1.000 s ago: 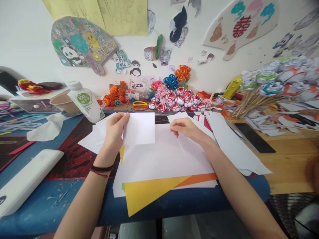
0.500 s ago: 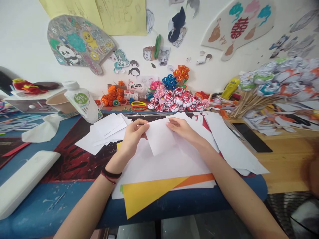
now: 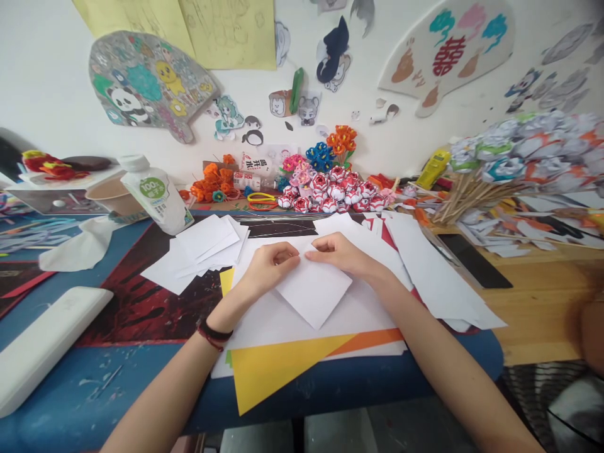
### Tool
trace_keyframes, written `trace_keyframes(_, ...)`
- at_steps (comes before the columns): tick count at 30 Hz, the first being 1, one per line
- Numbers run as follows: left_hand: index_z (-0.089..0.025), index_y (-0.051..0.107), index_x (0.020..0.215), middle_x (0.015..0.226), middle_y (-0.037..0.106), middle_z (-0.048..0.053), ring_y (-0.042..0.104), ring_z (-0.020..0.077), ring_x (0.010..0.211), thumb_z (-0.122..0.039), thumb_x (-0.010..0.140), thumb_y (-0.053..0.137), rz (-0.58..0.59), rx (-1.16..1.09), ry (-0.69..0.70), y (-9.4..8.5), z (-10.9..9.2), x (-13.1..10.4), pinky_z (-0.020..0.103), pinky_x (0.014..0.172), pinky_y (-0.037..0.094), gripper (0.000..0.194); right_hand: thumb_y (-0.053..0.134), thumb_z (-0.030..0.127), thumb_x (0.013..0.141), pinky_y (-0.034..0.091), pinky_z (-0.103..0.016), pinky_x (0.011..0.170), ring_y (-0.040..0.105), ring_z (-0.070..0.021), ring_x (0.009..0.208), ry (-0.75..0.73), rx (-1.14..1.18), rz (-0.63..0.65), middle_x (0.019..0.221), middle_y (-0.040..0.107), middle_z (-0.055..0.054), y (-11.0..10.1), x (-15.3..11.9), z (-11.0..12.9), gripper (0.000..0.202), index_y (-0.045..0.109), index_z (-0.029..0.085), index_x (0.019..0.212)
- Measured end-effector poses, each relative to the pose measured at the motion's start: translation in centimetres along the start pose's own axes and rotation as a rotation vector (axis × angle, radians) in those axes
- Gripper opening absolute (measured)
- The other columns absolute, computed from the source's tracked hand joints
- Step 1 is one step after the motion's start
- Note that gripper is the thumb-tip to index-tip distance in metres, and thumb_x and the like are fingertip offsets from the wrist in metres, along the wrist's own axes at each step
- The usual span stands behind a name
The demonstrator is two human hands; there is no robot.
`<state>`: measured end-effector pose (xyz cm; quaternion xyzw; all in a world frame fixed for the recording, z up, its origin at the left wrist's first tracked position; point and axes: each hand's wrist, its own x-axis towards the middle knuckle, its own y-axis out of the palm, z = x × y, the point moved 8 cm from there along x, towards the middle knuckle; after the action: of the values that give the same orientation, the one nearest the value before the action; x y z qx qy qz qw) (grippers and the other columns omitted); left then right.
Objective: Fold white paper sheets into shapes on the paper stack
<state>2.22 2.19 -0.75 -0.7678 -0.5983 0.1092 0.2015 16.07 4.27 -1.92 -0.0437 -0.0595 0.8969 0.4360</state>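
A small white paper square [image 3: 315, 290] is turned with one corner toward me, above larger white sheets [image 3: 264, 321]. My left hand [image 3: 274, 267] pinches its far left edge between thumb and fingers. My right hand [image 3: 337, 255] pinches the same paper near its far corner, the two thumbs close together. Yellow paper [image 3: 278, 371] and orange paper [image 3: 368, 340] stick out from under the sheets at the near side. Left of my left hand lies a loose pile of white paper pieces [image 3: 202, 242].
A white bottle [image 3: 158, 198], paper cup [image 3: 116, 192] and white case [image 3: 51, 343] are on the left. Paper flowers [image 3: 330, 189] line the wall. At the right are white strips [image 3: 434, 270], a phone [image 3: 475, 260], wooden sticks [image 3: 467, 195] and part of a person [image 3: 592, 333].
The small paper has turned and moved nearer to me, lying flatter with a corner pointing down. Both hands have come closer together.
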Motion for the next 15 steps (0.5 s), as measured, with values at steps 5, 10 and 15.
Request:
trace_keyframes(5, -0.016, 0.063, 0.077, 0.066, 0.057, -0.001, 0.047, 0.0116, 0.059, -0.035, 0.08, 0.057, 0.036, -0.004, 0.013, 0.6, -0.4, 0.0, 0.023, 0.053, 0.034, 0.02, 0.067, 0.047, 0.08, 0.022, -0.023, 0.048, 0.033, -0.0072, 0.054, -0.054, -0.103, -0.006, 0.06, 0.036, 0.007, 0.1, 0.1, 0.3, 0.042, 0.042, 0.018, 0.062)
trace_keyframes(10, -0.017, 0.059, 0.072, 0.062, 0.048, -0.004, 0.041, 0.0098, 0.059, -0.03, 0.077, 0.056, 0.056, -0.146, -0.017, 1.2, -0.5, 0.1, 0.023, 0.054, 0.03, 0.015, 0.064, 0.045, 0.081, 0.026, -0.024, 0.05, 0.038, -0.0093, 0.056, -0.056, -0.134, -0.034, 0.059, 0.042, 0.005, 0.1, 0.3, 0.5, 0.035, 0.052, 0.017, 0.063)
trace_keyframes(15, -0.016, 0.059, 0.069, 0.06, 0.046, -0.003, 0.042, 0.0103, 0.059, -0.028, 0.072, 0.059, 0.067, -0.309, -0.113, 1.4, -0.3, 0.1, 0.023, 0.055, 0.032, 0.012, 0.069, 0.048, 0.074, 0.03, -0.025, 0.051, 0.044, -0.0108, 0.056, -0.046, -0.121, -0.123, 0.059, 0.049, 0.003, -1.4, 0.1, 1.0, 0.036, 0.058, 0.016, 0.064)
